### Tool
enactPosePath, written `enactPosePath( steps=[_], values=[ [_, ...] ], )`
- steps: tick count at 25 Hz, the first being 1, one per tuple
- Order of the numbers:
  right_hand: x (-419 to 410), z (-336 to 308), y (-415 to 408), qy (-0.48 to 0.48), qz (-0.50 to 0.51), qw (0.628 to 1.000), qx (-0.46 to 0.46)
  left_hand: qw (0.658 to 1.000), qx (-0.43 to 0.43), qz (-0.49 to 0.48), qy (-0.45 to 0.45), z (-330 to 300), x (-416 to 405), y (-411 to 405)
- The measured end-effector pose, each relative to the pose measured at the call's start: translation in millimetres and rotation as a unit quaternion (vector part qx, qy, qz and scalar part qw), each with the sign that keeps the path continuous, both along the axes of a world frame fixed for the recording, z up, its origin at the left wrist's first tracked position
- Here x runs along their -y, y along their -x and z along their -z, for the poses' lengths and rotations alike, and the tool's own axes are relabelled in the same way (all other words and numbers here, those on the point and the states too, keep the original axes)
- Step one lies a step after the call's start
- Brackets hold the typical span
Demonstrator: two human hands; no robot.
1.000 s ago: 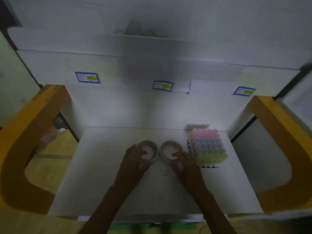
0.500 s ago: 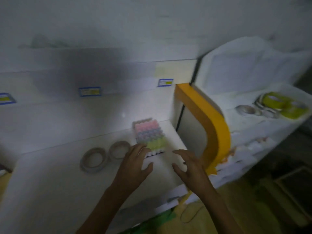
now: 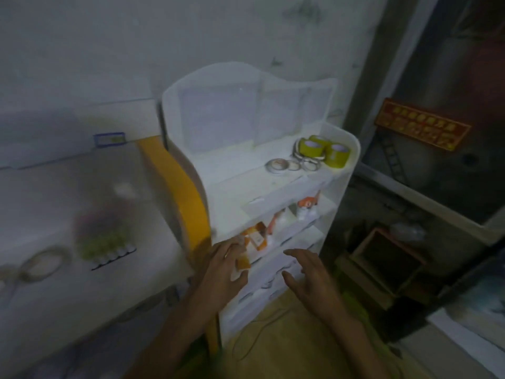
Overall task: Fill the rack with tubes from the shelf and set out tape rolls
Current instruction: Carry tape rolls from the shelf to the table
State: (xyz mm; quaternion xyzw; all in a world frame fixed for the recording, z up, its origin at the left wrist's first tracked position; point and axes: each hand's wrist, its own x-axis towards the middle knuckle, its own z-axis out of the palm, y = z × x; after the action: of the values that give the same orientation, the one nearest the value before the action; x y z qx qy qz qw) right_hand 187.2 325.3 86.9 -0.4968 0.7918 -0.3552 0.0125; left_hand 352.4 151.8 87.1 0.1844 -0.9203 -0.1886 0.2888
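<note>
Two hands reach out in front of a white shelf unit (image 3: 276, 187), and neither grip holds anything. On the left hand (image 3: 222, 265) the fingers are spread and fairly straight, lying over the front edge of a lower shelf just below a small orange-and-white box (image 3: 255, 237); whether the fingertips touch the box or the shelf edge cannot be told through the blur. On the right hand (image 3: 307, 274) the fingers are spread and loosely bent, palm down, in front of the lowest shelf fronts and apart from them.

On the shelf above the left hand, more small orange and white items (image 3: 307, 205) stand in a row, too blurred to name. On the top shelf, towards its right end, sit three yellow-green tape rolls (image 3: 323, 151) close together, with several flat pale tape rolls (image 3: 292, 165) lying just in front of them.

Left of the shelf unit, past a curved yellow frame (image 3: 180, 192), is the white desk (image 3: 82, 310). On it stands the rack (image 3: 105, 242), full of tubes with pink, purple and green caps, heavily smeared by motion. Beside the rack, to its left, a pale tape roll (image 3: 43, 262) lies flat on the desk, and part of another shows at the picture's left edge. A blue-edged label (image 3: 109, 138) is stuck on the wall panel behind the desk.
</note>
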Motion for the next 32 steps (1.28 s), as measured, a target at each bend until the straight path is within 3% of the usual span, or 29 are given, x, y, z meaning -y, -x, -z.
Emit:
enactPosePath(
  steps=[10,21,32],
  values=[
    [-24.2,4.3,136.1,-0.031,0.056,0.997,0.041,1.0,0.012,0.012,0.021,12.8,-2.8,157.9],
    [91.5,27.3,322.0,-0.097,0.033,0.995,0.017,0.999,-0.043,-0.02,0.012,19.3,100.4,337.3],
    [189.2,52.6,457.2,-0.088,-0.046,0.995,-0.013,0.992,0.008,-0.123,0.015,42.1,167.9,408.8]
  ],
)
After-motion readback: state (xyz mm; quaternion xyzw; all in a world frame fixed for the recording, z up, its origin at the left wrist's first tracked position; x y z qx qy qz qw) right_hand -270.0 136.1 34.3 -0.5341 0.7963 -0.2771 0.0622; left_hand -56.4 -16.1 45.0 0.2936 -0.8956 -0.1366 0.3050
